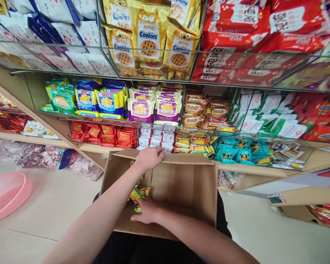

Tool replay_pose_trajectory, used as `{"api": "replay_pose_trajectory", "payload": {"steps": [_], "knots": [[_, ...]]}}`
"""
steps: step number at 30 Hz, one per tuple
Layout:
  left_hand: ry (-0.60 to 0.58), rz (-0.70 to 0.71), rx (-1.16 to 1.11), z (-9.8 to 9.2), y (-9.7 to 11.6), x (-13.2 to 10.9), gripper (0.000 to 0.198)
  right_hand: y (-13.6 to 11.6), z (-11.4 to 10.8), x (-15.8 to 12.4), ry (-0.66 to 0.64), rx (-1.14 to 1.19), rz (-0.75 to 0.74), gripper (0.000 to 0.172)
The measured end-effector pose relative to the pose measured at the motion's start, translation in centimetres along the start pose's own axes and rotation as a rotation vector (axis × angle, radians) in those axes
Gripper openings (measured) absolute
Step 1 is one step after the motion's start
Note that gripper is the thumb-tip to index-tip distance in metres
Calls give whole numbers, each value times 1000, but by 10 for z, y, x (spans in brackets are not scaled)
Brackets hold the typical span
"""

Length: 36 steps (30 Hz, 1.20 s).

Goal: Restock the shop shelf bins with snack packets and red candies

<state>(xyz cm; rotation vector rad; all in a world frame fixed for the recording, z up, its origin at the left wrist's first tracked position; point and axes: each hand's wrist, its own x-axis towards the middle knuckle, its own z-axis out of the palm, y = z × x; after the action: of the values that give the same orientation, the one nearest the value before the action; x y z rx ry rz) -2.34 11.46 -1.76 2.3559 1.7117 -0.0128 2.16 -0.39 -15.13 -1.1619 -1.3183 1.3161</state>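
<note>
A brown cardboard box [192, 190] rests on my lap in front of shop shelves. My left hand [150, 157] is closed over the box's far rim, gripping it. My right hand [145, 212] reaches down inside the box, fingers curled among small yellow and green snack packets [139, 193] at the bottom left. Whether it holds one is hidden. The right half of the box shows bare cardboard.
Glass-fronted shelves hold many snack bags: yellow cookie bags [149, 35], red bags [236, 33], purple biscuit packs [154, 108], teal packets [236, 152], red packets [104, 135]. A pink basket [5, 194] lies on the tiled floor at left.
</note>
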Motion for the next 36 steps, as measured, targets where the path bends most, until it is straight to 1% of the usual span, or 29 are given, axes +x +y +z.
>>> {"api": "replay_pose_trajectory", "payload": {"steps": [2, 4, 5, 7, 9, 11, 12, 13, 14, 15, 17, 18, 19, 20, 21, 23, 25, 28, 32, 34, 36], "knots": [[11, 4, 3, -1, 1, -1, 44, 7, 7, -2, -78, -173, 30, 17], [19, 3, 0, -2, 2, -1, 43, 10, 7, -3, -167, -355, 48, 9], [20, -1, -4, -2, 2, -1, 42, 10, 5, -3, -216, -428, 60, 7], [25, -8, -17, -2, 2, 1, 40, 10, -3, -2, -295, -562, 91, 11], [33, -8, -35, -2, 0, 3, 38, 6, -16, -2, -310, -617, 122, 11], [51, -3, -68, 0, -2, 6, 36, -2, -33, -4, -276, -619, 141, 10], [70, 6, -108, 1, -3, 7, 34, -9, -43, -6, -253, -565, 166, 12], [99, 28, -175, 2, -3, 7, 31, -18, -53, -8, -223, -474, 195, 16], [139, 61, -277, 2, -3, 5, 29, -28, -65, -11, -169, -293, 248, 21], [184, 101, -421, 2, -3, 2, 27, -39, -76, -15, -106, -81, 296, 25], [253, 174, -791, 0, 2, -10, 27, -63, -96, -21, 35, 248, 304, 31], [251, 193, -975, -1, 5, -18, 28, -74, -104, -24, 93, 344, 280, 33], [215, 196, -1128, -2, 9, -28, 29, -84, -110, -27, 144, 406, 246, 34], [149, 191, -1241, -1, 13, -38, 31, -91, -114, -29, 181, 442, 217, 34], [67, 186, -1310, -1, 17, -47, 33, -97, -118, -31, 204, 461, 193, 35], [-79, 172, -1371, 3, 24, -63, 36, -103, -121, -33, 227, 465, 160, 36], [-130, 161, -1400, 9, 28, -71, 36, -102, -121, -34, 228, 432, 133, 38], [-94, 149, -1408, 14, 31, -75, 34, -96, -121, -36, 264, 335, 97, 38], [-58, 99, -1433, 16, 34, -78, 31, -90, -123, -40, 346, 187, 82, 35], [-53, 68, -1477, 16, 36, -79, 34, -91, -124, -41, 358, 196, 88, 34], [-67, 39, -1526, 17, 38, -79, 35, -93, -125, -42, 368, 287, 101, 32]]}}
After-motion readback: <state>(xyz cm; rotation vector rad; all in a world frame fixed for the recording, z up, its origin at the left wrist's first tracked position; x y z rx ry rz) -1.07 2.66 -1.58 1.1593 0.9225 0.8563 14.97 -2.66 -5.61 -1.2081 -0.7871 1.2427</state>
